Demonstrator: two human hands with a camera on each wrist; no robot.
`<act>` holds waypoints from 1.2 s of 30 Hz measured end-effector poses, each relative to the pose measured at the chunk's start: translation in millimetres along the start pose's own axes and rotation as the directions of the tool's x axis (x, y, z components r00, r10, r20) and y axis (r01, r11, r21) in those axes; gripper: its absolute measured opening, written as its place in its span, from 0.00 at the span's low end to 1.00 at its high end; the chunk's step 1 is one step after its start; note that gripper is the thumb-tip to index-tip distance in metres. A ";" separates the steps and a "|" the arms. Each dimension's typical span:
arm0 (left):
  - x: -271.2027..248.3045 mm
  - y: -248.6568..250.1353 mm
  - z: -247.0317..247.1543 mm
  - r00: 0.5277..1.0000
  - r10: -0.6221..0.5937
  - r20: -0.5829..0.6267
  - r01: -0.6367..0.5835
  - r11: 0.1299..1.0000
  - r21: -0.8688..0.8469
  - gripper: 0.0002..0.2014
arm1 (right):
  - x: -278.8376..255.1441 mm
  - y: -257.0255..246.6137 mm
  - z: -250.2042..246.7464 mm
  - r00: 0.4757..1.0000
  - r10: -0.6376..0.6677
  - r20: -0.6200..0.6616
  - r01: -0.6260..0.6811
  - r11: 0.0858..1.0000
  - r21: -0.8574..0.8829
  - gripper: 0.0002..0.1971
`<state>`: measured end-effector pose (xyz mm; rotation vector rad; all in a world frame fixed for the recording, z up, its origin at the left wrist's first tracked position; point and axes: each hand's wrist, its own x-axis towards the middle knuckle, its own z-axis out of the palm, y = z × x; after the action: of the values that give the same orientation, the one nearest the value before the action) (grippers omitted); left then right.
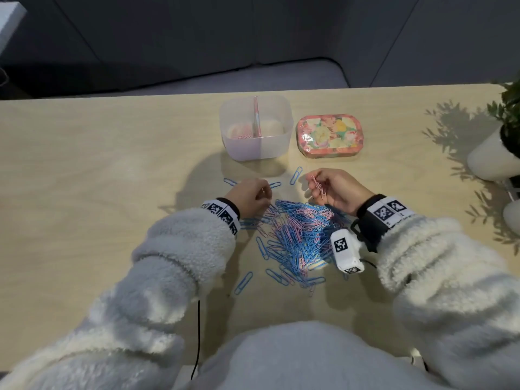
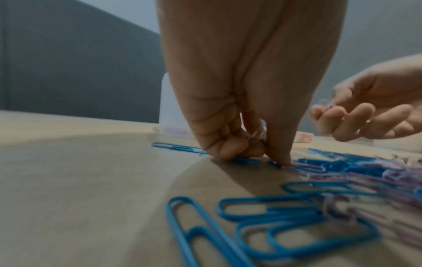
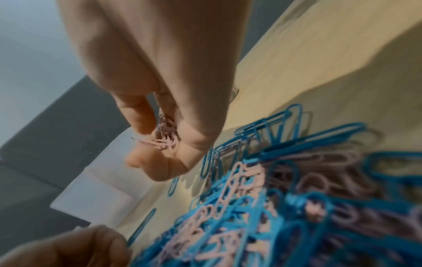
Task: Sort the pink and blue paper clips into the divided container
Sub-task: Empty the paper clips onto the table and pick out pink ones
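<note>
A mixed pile of pink and blue paper clips [image 1: 295, 235] lies on the wooden table in front of me. The translucent divided container [image 1: 277, 147] stands behind the pile, and pink clips show in its left compartment. My left hand [image 1: 263, 192] is down at the pile's far left edge. Its curled fingers [image 2: 228, 150] pinch a few pink clips [image 2: 256, 136] while the thumb tip touches the table among the clips. My right hand [image 1: 323, 182] hovers above the pile's far right and holds a small bunch of pink clips [image 1: 319, 187] [image 3: 164, 139] in curled fingers.
A floral tin [image 1: 327, 136] sits right of the container. Loose blue clips [image 1: 296, 175] lie between the hands and the container. A white plant pot [image 1: 495, 156] stands at the table's right edge. A dark sofa lies beyond the table's far edge.
</note>
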<state>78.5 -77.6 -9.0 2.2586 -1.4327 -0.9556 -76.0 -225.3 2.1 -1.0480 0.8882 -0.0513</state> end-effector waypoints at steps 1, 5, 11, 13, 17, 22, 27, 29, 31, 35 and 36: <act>2.3 1.7 -0.6 1.000 0.014 0.006 -0.015 0.998 0.053 0.05 | -1.4 3.1 -1.0 1.000 0.005 0.002 -0.005 0.997 -0.076 0.12; 9.0 3.7 -5.2 0.998 -0.016 0.054 0.011 0.996 0.091 0.06 | -3.8 23.3 5.2 0.983 -0.186 0.015 0.164 0.822 -0.545 0.09; 5.1 -3.5 -15.8 0.989 -0.084 -0.120 0.087 0.996 0.017 0.08 | 0.8 31.0 33.0 0.937 -0.341 0.078 0.232 0.440 -0.868 0.03; -2.3 -3.8 -15.3 0.987 -0.053 -0.153 0.062 0.996 0.060 0.08 | 0.4 30.4 44.8 0.927 -0.370 0.065 0.209 0.366 -0.907 0.04; -21.9 -3.4 -3.9 0.989 -0.032 -0.142 0.044 0.996 0.081 0.09 | 8.8 22.2 63.6 0.896 -0.441 0.058 0.208 0.300 -0.931 0.08; -39.5 -5.9 19.6 0.996 -0.022 -0.090 0.033 0.993 0.114 0.10 | 25.5 16.6 83.1 0.921 -0.378 0.097 0.182 0.196 -0.964 0.09; -48.5 -17.1 22.1 0.993 -0.066 -0.097 0.068 0.997 0.020 0.08 | 32.4 15.4 84.7 0.962 -0.252 0.100 0.156 0.211 -0.965 0.06; -52.0 -22.1 18.7 0.988 -0.087 -0.129 0.080 0.995 -0.062 0.07 | 32.2 13.3 78.6 0.957 -0.272 0.101 0.184 0.299 -0.936 0.06; -53.9 -26.0 12.9 0.980 -0.118 -0.163 0.095 0.985 -0.141 0.06 | 27.3 9.3 70.1 0.944 -0.323 0.061 0.217 0.473 -0.854 0.10; -54.6 -35.8 3.0 0.964 -0.162 -0.208 0.119 0.971 -0.207 0.05 | 7.2 10.1 60.6 0.986 -0.164 0.029 0.153 0.825 -0.544 0.06; -54.4 -37.2 1.7 0.960 -0.168 -0.222 0.124 0.972 -0.200 0.05 | 4.0 14.1 59.4 0.991 -0.127 0.043 0.130 0.837 -0.532 0.08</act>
<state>87.5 -12.4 -11.1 2.2740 -1.0440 -0.7903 -39.4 -176.3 0.5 -1.6321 0.8436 0.0937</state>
